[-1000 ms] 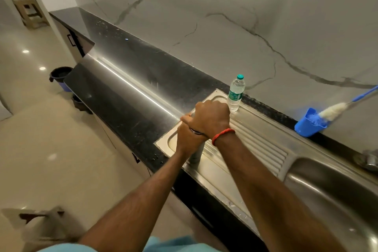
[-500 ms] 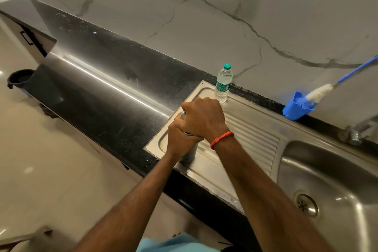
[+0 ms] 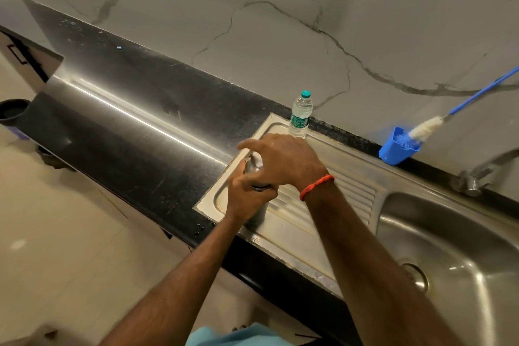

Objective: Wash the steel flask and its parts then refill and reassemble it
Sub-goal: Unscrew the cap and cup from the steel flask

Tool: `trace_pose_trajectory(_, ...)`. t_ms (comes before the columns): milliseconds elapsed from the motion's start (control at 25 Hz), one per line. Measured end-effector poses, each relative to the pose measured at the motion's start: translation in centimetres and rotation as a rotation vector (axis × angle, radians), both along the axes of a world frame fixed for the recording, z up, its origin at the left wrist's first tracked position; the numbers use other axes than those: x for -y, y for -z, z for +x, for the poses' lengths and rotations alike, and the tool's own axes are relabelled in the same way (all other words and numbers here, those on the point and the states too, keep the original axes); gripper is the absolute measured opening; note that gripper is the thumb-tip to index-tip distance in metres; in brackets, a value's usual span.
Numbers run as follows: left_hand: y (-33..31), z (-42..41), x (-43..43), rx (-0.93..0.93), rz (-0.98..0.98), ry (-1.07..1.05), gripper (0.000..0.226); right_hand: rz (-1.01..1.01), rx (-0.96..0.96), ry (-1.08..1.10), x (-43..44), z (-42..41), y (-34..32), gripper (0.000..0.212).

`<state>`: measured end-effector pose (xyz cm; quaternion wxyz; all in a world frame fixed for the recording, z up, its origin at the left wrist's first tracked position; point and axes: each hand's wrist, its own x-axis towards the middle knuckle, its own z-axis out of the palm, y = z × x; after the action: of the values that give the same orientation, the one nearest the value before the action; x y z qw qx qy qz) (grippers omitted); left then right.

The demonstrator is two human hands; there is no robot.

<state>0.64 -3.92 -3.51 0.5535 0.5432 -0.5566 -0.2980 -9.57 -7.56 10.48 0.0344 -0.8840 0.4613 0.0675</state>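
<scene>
The steel flask (image 3: pixel 257 212) stands upright on the ribbed steel drainboard (image 3: pixel 345 182) near its left end. My left hand (image 3: pixel 247 194) grips the flask's body. My right hand (image 3: pixel 283 161) sits over the flask's top, its fingers curled round the cap (image 3: pixel 254 163), with the forefinger lifted. Most of the flask is hidden by both hands. A clear plastic water bottle (image 3: pixel 301 115) with a green cap stands at the drainboard's back edge, just behind my right hand.
The sink basin (image 3: pixel 455 255) with its drain lies to the right, with a tap (image 3: pixel 483 171) behind it. A blue cup (image 3: pixel 397 147) holding a long blue-handled bottle brush (image 3: pixel 427 129) stands against the marble wall. Black countertop (image 3: pixel 126 126) stretches to the left.
The camera has swung right and down, bringing the sink basin into view. My right hand has turned on the cap and its forefinger has lifted. The flask stays in place.
</scene>
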Motion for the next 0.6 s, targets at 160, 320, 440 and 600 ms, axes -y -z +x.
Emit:
trace_pose_trajectory(160, 0.3, -0.1, -0.1, -0.039, 0.037, -0.007, 0.052, -0.002, -0.036, 0.148, -0.3, 1.4, 0.5, 0.065)
trace_pose_trajectory(320, -0.2, -0.2, -0.3, -0.064, 0.064, -0.023, 0.061, 0.216, -0.034, -0.113, 0.2, 0.7, -1.3, 0.048)
trace_pose_trajectory(440, 0.1, -0.2, -0.3, 0.002, 0.029, 0.017, 0.053, 0.239, 0.024, -0.034, -0.2, 0.7, -2.0, 0.074)
trace_pose_trajectory(600, 0.7, 0.0, -0.2, -0.055, 0.071, -0.004, 0.057, 0.093, -0.07, 0.224, 0.0, 0.9, -0.9, 0.08)
